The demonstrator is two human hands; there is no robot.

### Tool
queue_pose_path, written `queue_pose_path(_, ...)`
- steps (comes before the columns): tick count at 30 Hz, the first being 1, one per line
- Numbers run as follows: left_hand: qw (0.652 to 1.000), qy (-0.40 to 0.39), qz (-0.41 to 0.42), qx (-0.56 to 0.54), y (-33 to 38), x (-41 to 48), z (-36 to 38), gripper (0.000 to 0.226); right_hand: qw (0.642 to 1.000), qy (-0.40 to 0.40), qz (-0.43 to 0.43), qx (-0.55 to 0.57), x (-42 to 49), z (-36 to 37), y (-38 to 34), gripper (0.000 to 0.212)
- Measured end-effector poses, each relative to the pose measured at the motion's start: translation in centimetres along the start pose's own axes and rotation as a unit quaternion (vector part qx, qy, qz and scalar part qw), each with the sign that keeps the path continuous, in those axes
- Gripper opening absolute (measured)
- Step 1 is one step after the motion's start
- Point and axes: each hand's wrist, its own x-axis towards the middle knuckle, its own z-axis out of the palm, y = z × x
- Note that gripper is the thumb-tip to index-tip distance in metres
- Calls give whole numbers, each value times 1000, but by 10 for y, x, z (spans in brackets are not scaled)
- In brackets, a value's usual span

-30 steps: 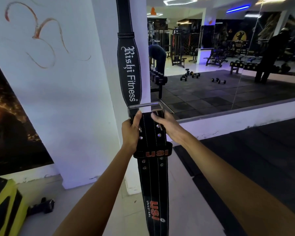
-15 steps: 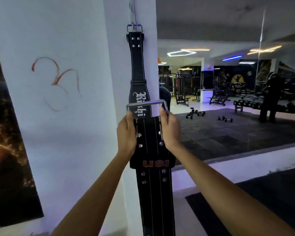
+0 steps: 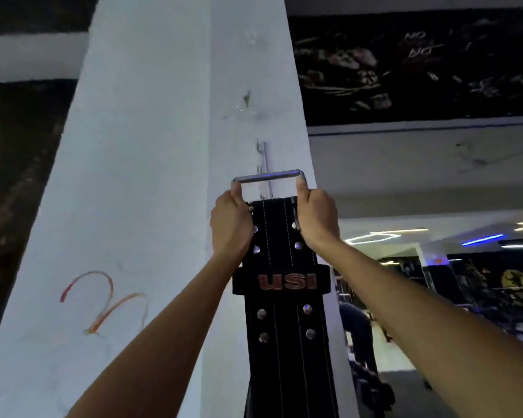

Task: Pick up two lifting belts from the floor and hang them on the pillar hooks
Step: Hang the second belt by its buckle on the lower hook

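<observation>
A black leather lifting belt with red "USI" lettering hangs down from both my hands against the white pillar. My left hand grips its top left edge, my right hand the top right edge. The belt's steel buckle is raised in front of a thin metal hook fixed to the pillar's face; the hook's upper part shows above the buckle bar. The other belt, hung on the pillar earlier, is hidden behind the one I hold.
A mirror on the right reflects the gym: ceiling lights, a bent-over person and equipment. A dark mural runs above it. An orange scribble marks the pillar's left face.
Both hands have lifted the USI belt up along the pillar, from the lower end of the hung belt to the hook. The view has tilted upward with them.
</observation>
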Motion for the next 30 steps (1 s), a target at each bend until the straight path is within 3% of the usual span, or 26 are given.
queue_pose_path(10,997,-35,-38,60,-33,146,75,42,999,-22,30,23,146,79,13,47)
queue_pose_path(15,991,-105,-38,77,-50,168,89,37,998,-51,33,-5,168,99,30,48)
queue_pose_path(20,975,-160,19,152,-56,159,81,30,998,-67,14,-14,162,97,37,47)
queue_pose_path(22,983,-157,-11,92,-60,152,79,27,997,-69,6,-29,154,94,38,46)
queue_pose_path(24,986,-148,-66,-36,-71,147,79,31,997,-56,-11,-45,141,92,36,47)
queue_pose_path(25,988,-131,-49,-66,-76,145,79,32,997,-61,-18,-33,135,89,36,48)
queue_pose_path(27,986,-110,-34,-121,-81,135,72,34,992,-112,-39,46,126,86,42,38)
queue_pose_path(30,947,-175,-32,-266,-90,111,57,19,947,-254,-7,198,110,61,55,19)
